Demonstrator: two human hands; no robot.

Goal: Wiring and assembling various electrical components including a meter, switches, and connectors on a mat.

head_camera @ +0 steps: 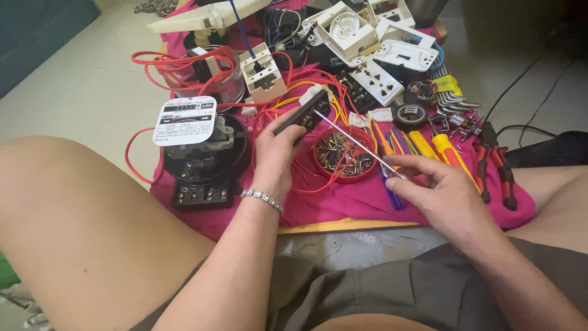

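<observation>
R hand (442,191) pinches screwdriver (358,144), shaft pointing up-left; L hand (275,152) grips prob. switch module (301,112).

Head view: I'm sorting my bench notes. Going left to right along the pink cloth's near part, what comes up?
Black meter base → left hand → red screw dish → right hand → red-handled pliers.

Reds and yellows on a pink cloth (343,205)

Red wires (184,64), yellow-handled screwdrivers (450,153), a red dish (344,156) of screws, white socket plates (383,79), black meter base (205,162), red-handled pliers (496,162).
</observation>
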